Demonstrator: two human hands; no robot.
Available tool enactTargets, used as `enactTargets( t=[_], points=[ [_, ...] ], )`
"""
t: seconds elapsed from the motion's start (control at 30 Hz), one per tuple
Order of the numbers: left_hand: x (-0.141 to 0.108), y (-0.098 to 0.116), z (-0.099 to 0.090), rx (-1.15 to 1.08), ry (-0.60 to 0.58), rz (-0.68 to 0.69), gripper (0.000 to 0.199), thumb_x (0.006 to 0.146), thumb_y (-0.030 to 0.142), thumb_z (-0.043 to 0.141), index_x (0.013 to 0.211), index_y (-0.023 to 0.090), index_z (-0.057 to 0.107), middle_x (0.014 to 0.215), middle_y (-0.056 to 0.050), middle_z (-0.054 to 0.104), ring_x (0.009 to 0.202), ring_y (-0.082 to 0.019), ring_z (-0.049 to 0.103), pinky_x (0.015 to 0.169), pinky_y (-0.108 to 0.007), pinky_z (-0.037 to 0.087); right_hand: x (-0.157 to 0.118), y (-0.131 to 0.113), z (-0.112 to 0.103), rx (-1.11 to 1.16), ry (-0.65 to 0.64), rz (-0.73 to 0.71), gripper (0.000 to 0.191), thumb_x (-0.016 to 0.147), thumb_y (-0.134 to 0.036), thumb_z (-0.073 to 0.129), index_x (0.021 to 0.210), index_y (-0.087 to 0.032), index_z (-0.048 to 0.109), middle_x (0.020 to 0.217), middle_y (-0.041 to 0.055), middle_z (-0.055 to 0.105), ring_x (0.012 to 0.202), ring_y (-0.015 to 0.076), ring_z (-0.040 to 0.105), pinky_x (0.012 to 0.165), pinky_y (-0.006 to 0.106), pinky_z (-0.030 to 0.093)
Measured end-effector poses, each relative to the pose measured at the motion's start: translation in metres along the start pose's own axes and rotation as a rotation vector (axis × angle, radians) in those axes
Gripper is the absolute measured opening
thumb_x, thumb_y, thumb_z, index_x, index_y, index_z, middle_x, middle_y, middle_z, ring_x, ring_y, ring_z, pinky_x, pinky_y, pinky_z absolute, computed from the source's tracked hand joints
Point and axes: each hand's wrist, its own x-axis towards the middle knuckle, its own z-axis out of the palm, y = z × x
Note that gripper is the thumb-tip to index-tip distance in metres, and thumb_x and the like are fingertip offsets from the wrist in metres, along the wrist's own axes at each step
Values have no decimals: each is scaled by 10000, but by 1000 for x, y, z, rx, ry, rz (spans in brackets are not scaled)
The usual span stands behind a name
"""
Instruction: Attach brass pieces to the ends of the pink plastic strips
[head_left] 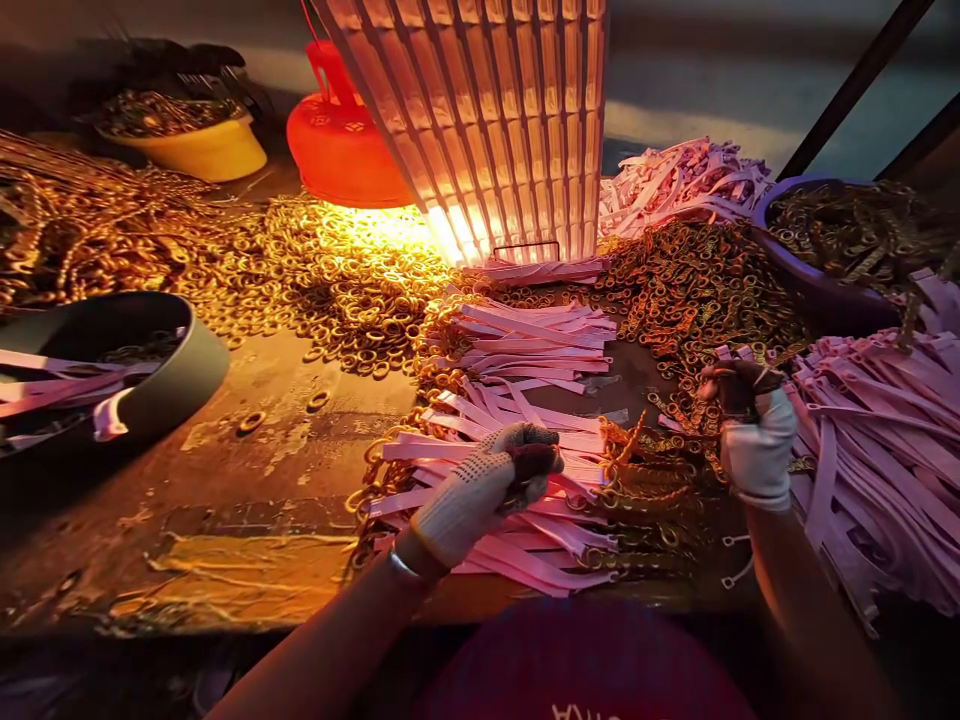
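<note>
My left hand (pixel 491 490), in a pale dotted work glove with some fingers bare, is curled closed above a row of pink straps (pixel 517 555). Whatever sits between its fingers is hidden. Gold rings hang at the straps' left ends, and gold chains (pixel 652 500) lead off from their right ends. Farther right, my right hand (pixel 754 430) is gloved too, its bare fingers bent together beside a heap of gold chain pieces (pixel 697 300). Small pale ends show above those fingers, too small to name. Close to this hand lies a big stack of pink straps (pixel 885 440).
Loose gold rings (pixel 360 280) are heaped beneath an orange lamp (pixel 337 150), beside a ribbed translucent panel (pixel 510 120). A dark round tub (pixel 202 360) holds straps at left. Behind are a yellow basin (pixel 202 150), a purple basin (pixel 795 260) and more straps (pixel 690 180).
</note>
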Motion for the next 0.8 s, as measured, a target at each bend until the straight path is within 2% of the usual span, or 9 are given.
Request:
enactTargets(
  t=[0.1, 0.2, 0.27, 0.33, 0.4, 0.53, 0.67, 0.73, 0.8],
  points=[
    [4, -6, 10, 58, 3, 70, 300, 711, 385, 766, 810, 166, 587, 644, 22, 559, 443, -38, 383, 403, -170, 229, -20, -48, 6, 239, -239, -90, 246, 1000, -313, 512, 1204, -208, 601, 1017, 74, 703, 882, 192, 671, 818, 333, 545],
    [5, -10, 17, 100, 17, 139, 197, 750, 305, 705, 821, 167, 584, 633, 32, 560, 444, -45, 406, 414, -167, 266, -39, -88, 17, 244, -502, -372, 329, 990, -263, 545, 1307, -176, 549, 1133, 115, 696, 1008, 203, 671, 899, 327, 542],
    [3, -12, 18, 99, 15, 161, 164, 723, 233, 673, 860, 161, 621, 599, 40, 544, 443, -51, 405, 427, -169, 288, -47, -105, 25, 173, -563, -517, 250, 1013, -244, 482, 1216, -155, 597, 1077, 126, 701, 989, 211, 670, 893, 336, 546],
    [0, -12, 17, 83, -4, 156, 193, 719, 218, 663, 901, 153, 658, 562, 46, 514, 437, -57, 391, 428, -172, 293, -51, -112, 29, 99, -556, -527, 238, 1034, -236, 418, 1090, -156, 635, 942, 105, 702, 882, 206, 672, 839, 332, 556],
    [-3, -13, 17, 62, -38, 157, 178, 754, 258, 679, 888, 140, 679, 553, 40, 500, 430, -53, 373, 419, -170, 283, -55, -114, 30, 104, -515, -474, 236, 1034, -227, 412, 1071, -166, 637, 888, 83, 694, 827, 199, 668, 806, 324, 562],
    [-13, -18, 20, 0, -133, 164, 216, 802, 326, 728, 907, 140, 693, 559, 45, 480, 426, -32, 332, 412, -148, 239, -62, -115, 25, 399, -387, -350, 336, 986, -161, 495, 1314, -211, 552, 1123, 82, 696, 1004, 189, 675, 897, 318, 556],
    [-20, -28, 29, -72, -68, 208, 246, 750, 325, 793, 867, 163, 652, 584, 45, 515, 455, -44, 398, 432, -148, 309, -71, -117, 21, 643, -363, -113, 355, 973, -157, 568, 1306, -279, 559, 1133, 18, 699, 970, 145, 688, 880, 263, 563],
    [-20, -32, 32, -68, -50, 221, 253, 768, 349, 780, 825, 163, 618, 564, 58, 489, 437, -37, 375, 424, -149, 304, -73, -115, 20, 593, -361, -107, 352, 970, -182, 584, 1309, -274, 558, 1153, 31, 699, 986, 160, 690, 888, 280, 570],
    [-19, -34, 32, -25, -63, 225, 259, 807, 373, 747, 817, 164, 594, 557, 63, 481, 426, -35, 363, 413, -150, 290, -73, -112, 18, 410, -325, -172, 408, 969, -208, 572, 1373, -237, 518, 1239, 89, 673, 1107, 215, 660, 967, 356, 550]
  ],
)
